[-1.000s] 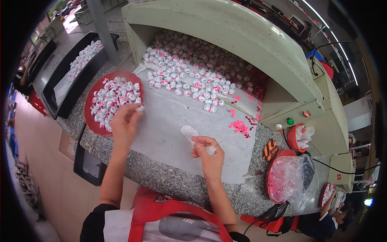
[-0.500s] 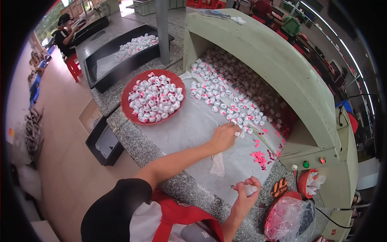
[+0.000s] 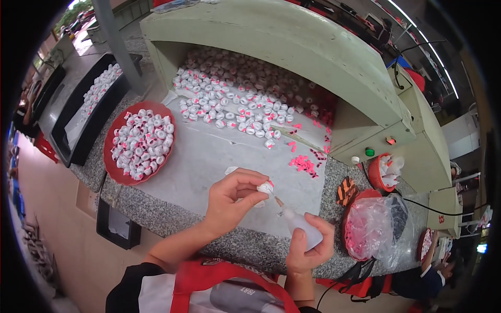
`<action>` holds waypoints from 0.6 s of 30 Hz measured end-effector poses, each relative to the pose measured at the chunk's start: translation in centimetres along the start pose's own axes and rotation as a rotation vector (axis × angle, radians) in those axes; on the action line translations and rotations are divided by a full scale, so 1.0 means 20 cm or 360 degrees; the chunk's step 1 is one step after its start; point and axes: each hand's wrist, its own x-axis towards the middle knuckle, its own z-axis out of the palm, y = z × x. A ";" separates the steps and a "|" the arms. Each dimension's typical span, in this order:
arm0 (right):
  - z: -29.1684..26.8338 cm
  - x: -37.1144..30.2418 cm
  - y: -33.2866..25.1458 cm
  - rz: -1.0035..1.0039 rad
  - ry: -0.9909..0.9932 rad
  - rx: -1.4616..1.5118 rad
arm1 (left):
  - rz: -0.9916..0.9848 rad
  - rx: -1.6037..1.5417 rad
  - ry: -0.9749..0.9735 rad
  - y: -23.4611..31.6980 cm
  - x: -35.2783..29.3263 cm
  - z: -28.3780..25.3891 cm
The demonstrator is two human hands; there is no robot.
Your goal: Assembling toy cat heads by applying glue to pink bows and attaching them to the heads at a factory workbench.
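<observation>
Above the near part of the paper sheet (image 3: pixel 209 156), my left hand (image 3: pixel 227 201) pinches a small white rounded piece (image 3: pixel 265 187) with a bit of pink on it. My right hand (image 3: pixel 313 245) wraps round a translucent squeeze bottle (image 3: pixel 302 229) with a thin nozzle (image 3: pixel 278 201). The nozzle points up and left, its tip at or very near the white piece; contact is too small to tell. A crumpled white cloth (image 3: pixel 259 202) lies partly hidden behind my left hand. Farther off, many similar white-and-pink pieces (image 3: pixel 229 116) spread over the sheet into the pale green arched machine (image 3: pixel 282 39).
A red bowl (image 3: pixel 108 151) full of white pieces stands at left, beside a black tray (image 3: pixel 78 151). Small pink parts (image 3: pixel 303 164) lie right of centre. A red cup (image 3: pixel 374 175), a striped orange-black item (image 3: pixel 346 191) and a plastic bag (image 3: pixel 373 221) sit at right.
My left hand has come back from the scattered pieces holding one. The bottle in my right hand now meets it, nozzle toward the piece. The view has turned rightward.
</observation>
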 end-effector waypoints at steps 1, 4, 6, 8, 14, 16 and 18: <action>-0.01 0.00 0.01 -0.0176 -0.0093 -0.0104 | -0.0002 -0.0059 0.0041 0.01 -0.01 0.01; -0.02 0.00 0.00 -0.0389 -0.0138 -0.0214 | -0.0042 -0.0029 0.0066 0.02 -0.02 0.03; -0.03 0.01 0.00 -0.0378 -0.0177 -0.0212 | -0.0053 -0.0024 0.0056 0.02 -0.02 0.04; -0.03 0.01 0.01 -0.0413 -0.0177 -0.0219 | -0.0070 -0.0011 0.0049 0.03 -0.03 0.04; -0.04 0.00 0.02 -0.0377 -0.0196 -0.0198 | -0.0046 0.0029 0.0021 0.04 -0.03 0.06; -0.04 0.01 0.02 -0.0345 -0.0197 -0.0187 | -0.0023 0.0088 0.0027 0.04 -0.03 0.06; -0.04 0.02 0.01 -0.0410 -0.0244 -0.0217 | -0.0008 0.0100 0.0019 0.04 -0.03 0.06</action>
